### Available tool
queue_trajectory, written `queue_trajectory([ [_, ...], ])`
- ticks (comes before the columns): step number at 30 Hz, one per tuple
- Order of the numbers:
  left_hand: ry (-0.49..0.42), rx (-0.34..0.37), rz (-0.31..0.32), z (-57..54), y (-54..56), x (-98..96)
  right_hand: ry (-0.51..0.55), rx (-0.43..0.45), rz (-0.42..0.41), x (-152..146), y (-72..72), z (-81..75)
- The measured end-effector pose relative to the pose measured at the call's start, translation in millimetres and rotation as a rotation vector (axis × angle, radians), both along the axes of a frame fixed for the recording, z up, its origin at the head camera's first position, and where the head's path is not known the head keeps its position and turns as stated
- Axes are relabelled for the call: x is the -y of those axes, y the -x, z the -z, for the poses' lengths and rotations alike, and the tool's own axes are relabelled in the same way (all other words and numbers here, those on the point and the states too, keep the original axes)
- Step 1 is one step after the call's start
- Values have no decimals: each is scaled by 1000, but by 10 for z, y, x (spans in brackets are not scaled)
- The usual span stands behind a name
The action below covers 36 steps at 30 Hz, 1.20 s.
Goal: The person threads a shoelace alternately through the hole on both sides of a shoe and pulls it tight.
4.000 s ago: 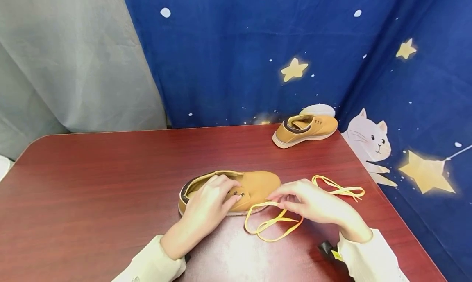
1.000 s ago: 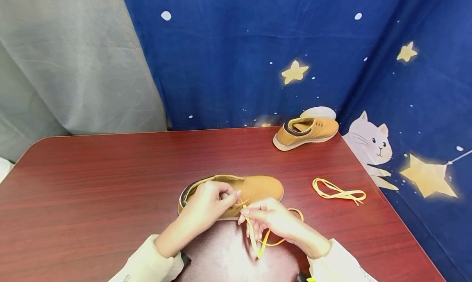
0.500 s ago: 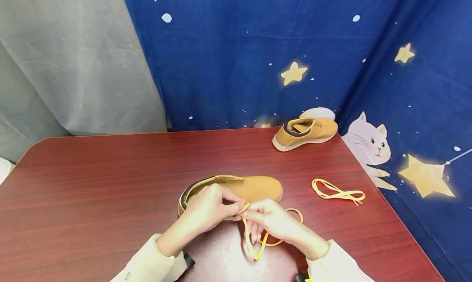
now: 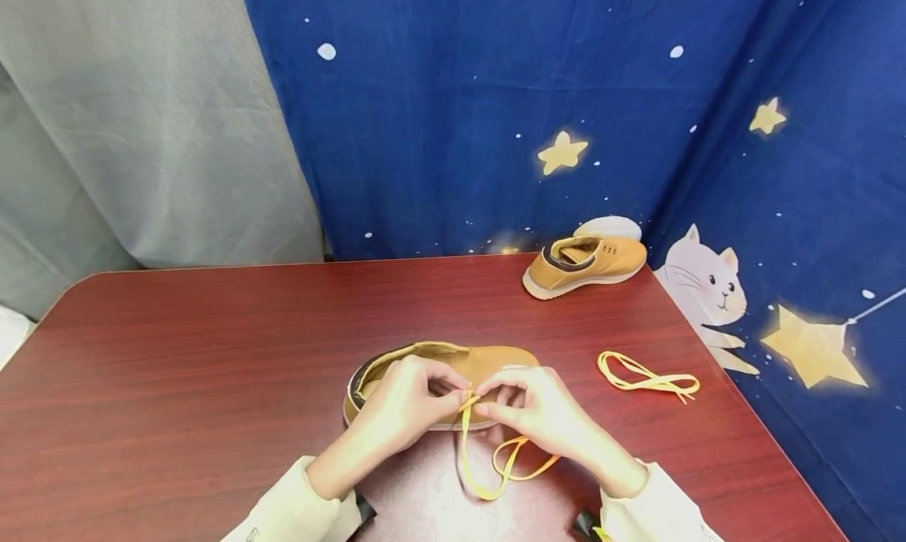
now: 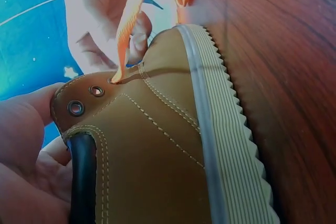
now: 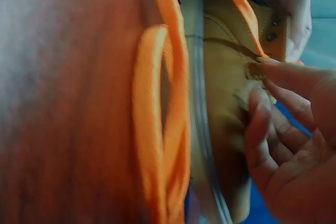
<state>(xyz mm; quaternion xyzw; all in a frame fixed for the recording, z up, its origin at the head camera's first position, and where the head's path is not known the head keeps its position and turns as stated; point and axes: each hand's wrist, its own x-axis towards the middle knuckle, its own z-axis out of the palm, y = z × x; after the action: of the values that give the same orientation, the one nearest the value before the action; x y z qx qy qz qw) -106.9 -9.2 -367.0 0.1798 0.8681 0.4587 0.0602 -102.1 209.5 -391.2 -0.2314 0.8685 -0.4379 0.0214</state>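
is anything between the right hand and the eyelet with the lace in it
Nothing visible: the right hand is beside the front eyelet, where the lace meets the shoe. The bundled lace and other shoe lie clear.

No text can be read; small lettering [image 4: 252, 535] on the left sleeve [image 4: 300, 499] is indistinct.

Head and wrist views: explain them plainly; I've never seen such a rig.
No robot: these are a person's bare hands. The wide picture comes from a camera worn on the head, the close ones from one on each wrist. On the reddish wooden table lie a tan lace-up shoe under the hands, a similar shoe at the far corner, and a folded yellow shoelace. The left hand holds the near shoe's eyelet flap. A loose yellow shoelace enters an eyelet there; the right hand is close by, its grip unclear.
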Motion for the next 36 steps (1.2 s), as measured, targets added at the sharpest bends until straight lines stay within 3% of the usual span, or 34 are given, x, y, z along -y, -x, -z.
queue_trajectory([
  [5, -19, 23, 9, 9, 13, 8, 5, -41, 33, 51, -4, 50],
  [14, -92, 4, -38, -9, 37, 7, 23, -57, 48, 52, -1, 114],
  [19, -165, -36, -37, -24, 71, 35, 24, -61, 60, 53, 4, 123],
  [25, -180, -56, -70, -75, 86, 78, 14, -54, 74, 62, 14, 136],
  [29, -274, -61, -109, -152, 99, 132, 22, -42, 67, 60, 17, 137],
  [36, -498, -130, -131, -289, 151, 276, 12, -48, 74, 52, 19, 134],
])
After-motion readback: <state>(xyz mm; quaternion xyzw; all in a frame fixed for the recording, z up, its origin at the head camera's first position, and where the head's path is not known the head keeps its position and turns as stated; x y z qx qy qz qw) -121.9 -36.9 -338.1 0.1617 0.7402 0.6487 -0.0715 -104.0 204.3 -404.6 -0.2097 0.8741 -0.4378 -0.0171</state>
